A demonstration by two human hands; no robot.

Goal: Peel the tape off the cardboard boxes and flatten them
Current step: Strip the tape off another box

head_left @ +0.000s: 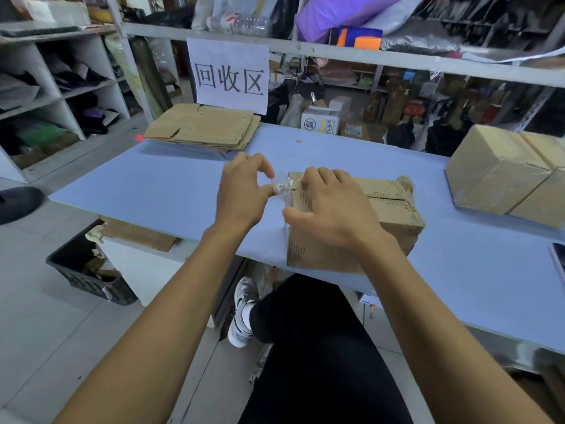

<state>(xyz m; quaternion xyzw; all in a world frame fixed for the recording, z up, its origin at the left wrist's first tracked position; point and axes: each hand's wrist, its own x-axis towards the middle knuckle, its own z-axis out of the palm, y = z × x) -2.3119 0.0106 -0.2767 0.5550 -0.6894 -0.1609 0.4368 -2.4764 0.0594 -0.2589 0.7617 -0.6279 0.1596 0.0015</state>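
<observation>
Cardboard box (pixel 360 221) standing near the front edge of the blue bench (pixel 159 185), roughly mid-length, its top flaps parted along a dark slit; right hand (pixel 333 209) laid over the box's left end, fingers curled over the top edge and thumb pressed against the left face, gripping it; left hand (pixel 241 194) just beside the box's left end, off the cardboard, thumb and forefinger pinched together on a crumpled strip of clear tape (pixel 282 188); tape stretched between that pinch and the box's upper left corner, one end seemingly stuck there, though hard to tell behind the right fingers; remaining left fingers arched above the pinch and holding nothing.

Stack of flattened cardboard (pixel 203 127) lying at the far left corner of the bench, well apart from both hands; paper sign (pixel 229 75) with three printed characters hanging from the shelf rail above that stack; two taped, unopened boxes (pixel 507 172) side by side at the right end of the bench, touching each other, well apart from the held box; dark phone-like edge (pixel 558 261) at the right edge near the front.

Black crate (pixel 88 267) of scraps on the floor below the left end of the bench; dark trouser leg (pixel 312 347) and white shoe (pixel 243 313) below the front edge.
</observation>
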